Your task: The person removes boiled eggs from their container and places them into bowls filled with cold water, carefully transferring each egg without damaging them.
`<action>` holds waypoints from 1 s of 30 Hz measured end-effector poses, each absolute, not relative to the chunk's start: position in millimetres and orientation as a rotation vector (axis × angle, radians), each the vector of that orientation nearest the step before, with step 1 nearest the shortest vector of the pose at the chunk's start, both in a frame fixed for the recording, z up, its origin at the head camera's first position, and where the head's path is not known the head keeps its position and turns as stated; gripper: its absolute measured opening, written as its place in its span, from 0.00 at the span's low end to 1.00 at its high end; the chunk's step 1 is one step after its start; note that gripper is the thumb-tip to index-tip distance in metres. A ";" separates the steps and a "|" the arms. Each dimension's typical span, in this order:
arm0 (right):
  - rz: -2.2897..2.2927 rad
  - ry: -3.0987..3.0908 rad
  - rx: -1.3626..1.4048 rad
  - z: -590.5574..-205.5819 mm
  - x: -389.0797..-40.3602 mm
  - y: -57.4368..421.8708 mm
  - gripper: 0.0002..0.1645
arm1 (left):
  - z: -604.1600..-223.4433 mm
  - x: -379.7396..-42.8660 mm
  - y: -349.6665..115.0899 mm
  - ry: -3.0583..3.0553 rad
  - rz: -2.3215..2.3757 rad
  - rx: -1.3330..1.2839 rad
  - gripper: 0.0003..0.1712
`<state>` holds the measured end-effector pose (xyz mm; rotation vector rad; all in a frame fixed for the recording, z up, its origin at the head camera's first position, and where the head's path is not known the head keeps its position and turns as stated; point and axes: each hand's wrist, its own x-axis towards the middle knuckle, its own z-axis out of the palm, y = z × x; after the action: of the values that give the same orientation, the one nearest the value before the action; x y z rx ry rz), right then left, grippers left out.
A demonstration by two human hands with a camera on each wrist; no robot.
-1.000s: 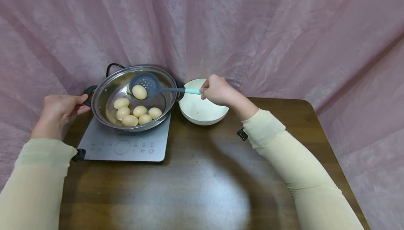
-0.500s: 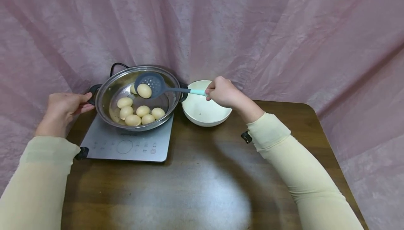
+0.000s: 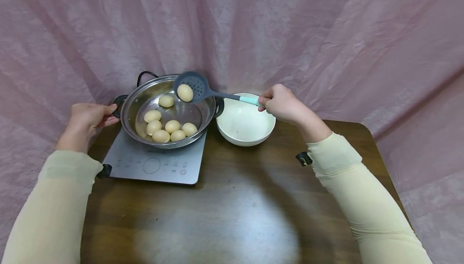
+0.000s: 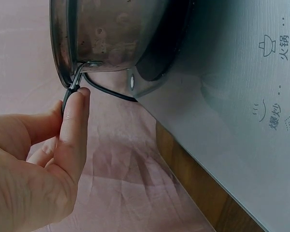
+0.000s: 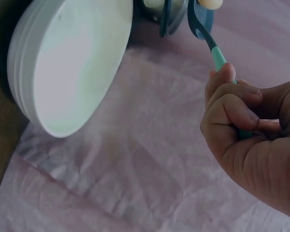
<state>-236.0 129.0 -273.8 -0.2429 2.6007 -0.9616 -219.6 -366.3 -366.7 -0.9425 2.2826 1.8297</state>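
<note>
My left hand (image 3: 88, 121) pinches the black side handle (image 4: 67, 99) of a steel pot (image 3: 132, 133) between thumb and fingers. Several pale eggs (image 3: 161, 136) lie in the bottom of the pot. In my right hand (image 3: 284, 103) I grip the mint-green end of a grey slotted skimmer (image 3: 201, 89), fingers curled round it. One egg (image 3: 185, 93) sits in the skimmer's head, raised over the pot's far right rim. Just right of the pot, below the skimmer's handle, stands a white bowl (image 3: 246, 125). No eggs show inside it.
The pot stands on a flat silver induction cooker (image 3: 156, 167) with printed controls. A black cord (image 3: 145, 75) loops behind the pot. The brown wooden table (image 3: 217, 223) extends in front, and a pink curtain (image 3: 253, 26) hangs close behind everything.
My right hand has moved right and lifted the skimmer with its egg from inside the pot to over its far right rim. The left hand keeps holding the pot handle.
</note>
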 end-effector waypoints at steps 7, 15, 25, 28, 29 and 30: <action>-1.060 2.600 -0.186 -266.7 -232.1 154.6 0.17 | -366.0 -220.4 -363.7 2.276 1.841 -0.923 0.12; -1.061 2.595 -0.144 -264.8 -229.1 182.5 0.20 | -364.2 -220.2 -362.4 2.277 1.830 -0.920 0.14; -1.079 2.614 -0.114 -273.7 -224.4 207.9 0.20 | -363.8 -219.1 -365.4 2.240 1.880 -0.926 0.13; -1.105 2.584 -0.109 -278.7 -222.5 215.8 0.21 | -363.4 -218.6 -365.6 2.236 1.890 -0.919 0.13; -1.102 2.580 -0.102 -280.5 -221.6 218.3 0.20 | -363.3 -218.6 -365.6 2.232 1.894 -0.917 0.13; -1.095 2.575 -0.097 -282.2 -220.7 220.7 0.21 | -363.1 -218.5 -365.6 2.229 1.896 -0.913 0.13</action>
<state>-220.7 220.7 -282.2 -0.0969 2.5754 -1.0948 -218.5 -365.6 -363.1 -0.9131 2.2293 1.8963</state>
